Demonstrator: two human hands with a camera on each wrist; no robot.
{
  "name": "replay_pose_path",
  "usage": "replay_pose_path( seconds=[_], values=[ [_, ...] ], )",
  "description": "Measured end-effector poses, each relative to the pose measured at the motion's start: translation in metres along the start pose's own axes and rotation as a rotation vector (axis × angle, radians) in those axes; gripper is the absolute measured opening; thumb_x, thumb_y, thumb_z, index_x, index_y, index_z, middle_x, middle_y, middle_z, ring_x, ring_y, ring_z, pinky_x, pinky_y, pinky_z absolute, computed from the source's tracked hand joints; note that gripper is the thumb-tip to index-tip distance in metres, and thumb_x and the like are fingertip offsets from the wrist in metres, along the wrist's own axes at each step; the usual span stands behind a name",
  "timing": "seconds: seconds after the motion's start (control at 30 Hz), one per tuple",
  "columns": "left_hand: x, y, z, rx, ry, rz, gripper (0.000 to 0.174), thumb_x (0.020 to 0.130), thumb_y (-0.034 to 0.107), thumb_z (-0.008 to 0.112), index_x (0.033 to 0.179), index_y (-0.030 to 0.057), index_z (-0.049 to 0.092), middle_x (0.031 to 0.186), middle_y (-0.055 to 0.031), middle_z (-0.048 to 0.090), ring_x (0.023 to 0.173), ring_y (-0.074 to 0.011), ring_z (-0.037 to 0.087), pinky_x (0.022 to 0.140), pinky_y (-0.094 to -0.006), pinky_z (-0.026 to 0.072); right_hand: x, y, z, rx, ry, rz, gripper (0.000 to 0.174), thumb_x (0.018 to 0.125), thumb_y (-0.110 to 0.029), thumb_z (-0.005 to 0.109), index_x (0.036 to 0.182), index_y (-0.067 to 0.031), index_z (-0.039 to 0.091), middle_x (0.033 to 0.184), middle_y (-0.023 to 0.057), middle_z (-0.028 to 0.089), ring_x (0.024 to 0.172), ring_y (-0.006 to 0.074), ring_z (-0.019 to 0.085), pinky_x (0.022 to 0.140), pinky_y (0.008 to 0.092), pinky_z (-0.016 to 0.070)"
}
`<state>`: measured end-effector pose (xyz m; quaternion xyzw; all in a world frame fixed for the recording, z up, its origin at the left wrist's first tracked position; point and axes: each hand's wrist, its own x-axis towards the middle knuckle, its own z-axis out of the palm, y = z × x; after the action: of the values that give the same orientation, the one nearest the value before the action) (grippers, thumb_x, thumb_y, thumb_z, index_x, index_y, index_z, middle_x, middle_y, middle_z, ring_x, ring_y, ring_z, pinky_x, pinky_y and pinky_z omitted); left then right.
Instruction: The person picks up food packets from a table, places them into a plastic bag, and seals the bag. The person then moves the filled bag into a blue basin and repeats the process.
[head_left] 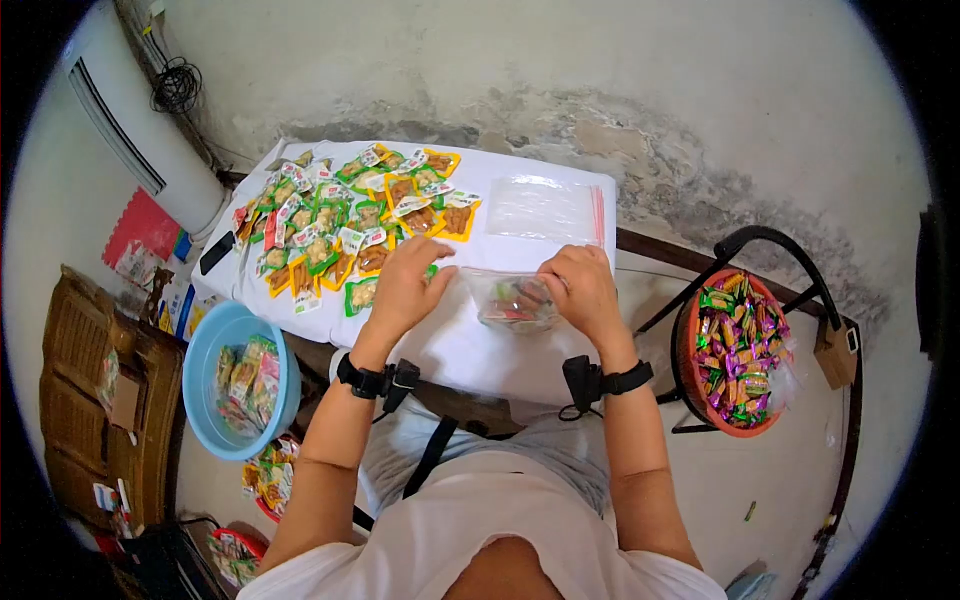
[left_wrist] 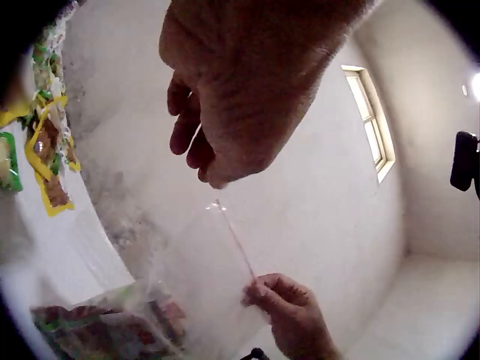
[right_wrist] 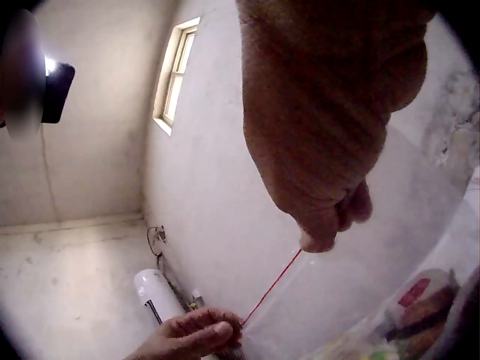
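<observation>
A clear zip bag (head_left: 515,308) with several small packets inside is over the white table, in front of the body. My right hand (head_left: 588,292) pinches its top right corner between thumb and fingers. In the right wrist view a red seal line (right_wrist: 274,286) runs from the right hand's fingertips (right_wrist: 321,241) toward the left hand (right_wrist: 191,336). My left hand (head_left: 402,292) is at the bag's other top corner, its fingers loosely bent. The left wrist view shows a small gap between the left hand (left_wrist: 240,94) and the bag's corner (left_wrist: 217,204).
Green and yellow snack packets (head_left: 320,220) cover the table's left part. Flat clear bags (head_left: 545,208) lie at the back right, a phone (head_left: 217,253) at the left edge. A blue basin (head_left: 196,395) of packets stands left; a red basket (head_left: 690,370) of wrapped sweets stands right.
</observation>
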<state>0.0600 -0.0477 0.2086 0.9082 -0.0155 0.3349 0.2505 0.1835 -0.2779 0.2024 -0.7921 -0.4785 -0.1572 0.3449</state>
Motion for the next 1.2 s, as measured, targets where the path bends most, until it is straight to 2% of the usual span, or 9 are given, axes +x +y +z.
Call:
replay_pose_path(
  seconds=[0.13,0.23,0.37,0.67,0.73,0.97,1.13,1.17,1.2],
  values=[
    [0.019,0.040,0.020,0.028,-0.005,0.182,0.027,0.073,0.017,0.071,0.097,0.0056,0.064,0.094,-0.0115,0.062,0.087,-0.0305,0.059,0.082,-0.0380,0.0435,0.003,0.001,0.004,-0.019,-0.007,-0.039,0.004,0.076,-0.015,0.064,0.076,-0.0104,0.064,0.078,0.0053,0.058,0.081,0.0259,0.056,0.084,0.0430,0.0368],
    [0.026,0.043,0.043,0.049,-0.235,0.161,0.019,0.072,0.016,0.070,0.088,0.0073,0.068,0.083,-0.0093,0.064,0.081,-0.0287,0.059,0.075,-0.0399,0.0437,0.001,0.005,0.001,-0.007,-0.037,-0.022,0.005,0.076,-0.016,0.064,0.078,-0.0110,0.063,0.080,0.0055,0.058,0.083,0.0261,0.056,0.085,0.0441,0.0367],
    [0.029,0.043,0.058,0.080,-0.276,0.113,0.010,0.073,0.016,0.069,0.080,0.0082,0.069,0.074,-0.0072,0.063,0.076,-0.0272,0.059,0.071,-0.0403,0.0431,0.003,-0.005,0.004,-0.015,-0.031,-0.031,0.007,0.076,-0.017,0.065,0.079,-0.0113,0.063,0.082,0.0055,0.058,0.085,0.0266,0.056,0.090,0.0470,0.0355],
    [0.019,0.037,0.057,0.049,-0.167,0.214,0.007,0.074,0.016,0.069,0.075,0.0097,0.068,0.069,-0.0057,0.061,0.070,-0.0249,0.057,0.067,-0.0381,0.0416,-0.003,0.010,-0.007,0.029,-0.138,0.036,0.007,0.078,-0.020,0.062,0.078,-0.0126,0.064,0.079,0.0051,0.060,0.083,0.0254,0.057,0.093,0.0466,0.0347],
    [0.020,0.038,0.056,0.076,-0.169,0.215,0.007,0.075,0.017,0.069,0.075,0.0100,0.067,0.068,-0.0051,0.060,0.070,-0.0241,0.057,0.067,-0.0378,0.0415,-0.008,0.016,-0.012,0.025,-0.032,-0.026,0.006,0.076,-0.014,0.067,0.075,-0.0100,0.062,0.075,0.0040,0.058,0.075,0.0231,0.056,0.079,0.0367,0.0371],
    [0.020,0.041,0.051,0.061,-0.165,0.210,0.007,0.075,0.017,0.069,0.076,0.0099,0.067,0.069,-0.0045,0.060,0.071,-0.0239,0.058,0.067,-0.0371,0.0423,-0.022,0.032,-0.027,0.090,-0.046,0.048,0.007,0.079,-0.017,0.065,0.077,-0.0095,0.064,0.078,0.0040,0.060,0.079,0.0254,0.056,0.086,0.0401,0.0374],
    [0.014,0.032,0.059,0.064,-0.235,0.241,0.009,0.074,0.014,0.064,0.081,0.0104,0.067,0.080,-0.0070,0.063,0.074,-0.0263,0.060,0.066,-0.0375,0.0501,-0.032,0.043,-0.036,0.181,-0.053,0.179,0.011,0.076,-0.011,0.065,0.082,-0.0013,0.063,0.079,0.0127,0.060,0.079,0.0297,0.056,0.074,0.0366,0.0431],
    [0.010,0.027,0.066,-0.044,-0.145,0.234,0.009,0.068,0.018,0.061,0.071,0.0103,0.061,0.075,-0.0068,0.060,0.075,-0.0270,0.060,0.063,-0.0377,0.0502,-0.039,0.053,-0.031,0.220,-0.016,0.213,0.012,0.076,-0.009,0.064,0.082,0.0008,0.062,0.081,0.0135,0.059,0.080,0.0281,0.057,0.074,0.0355,0.0434],
    [0.012,0.033,0.056,0.231,-0.360,0.168,0.009,0.070,0.019,0.060,0.072,0.0100,0.061,0.076,-0.0086,0.060,0.074,-0.0286,0.060,0.063,-0.0403,0.0498,-0.043,0.049,-0.031,0.172,0.050,0.238,0.013,0.078,-0.010,0.064,0.084,0.0019,0.062,0.083,0.0136,0.059,0.081,0.0268,0.057,0.077,0.0353,0.0439]
  ],
)
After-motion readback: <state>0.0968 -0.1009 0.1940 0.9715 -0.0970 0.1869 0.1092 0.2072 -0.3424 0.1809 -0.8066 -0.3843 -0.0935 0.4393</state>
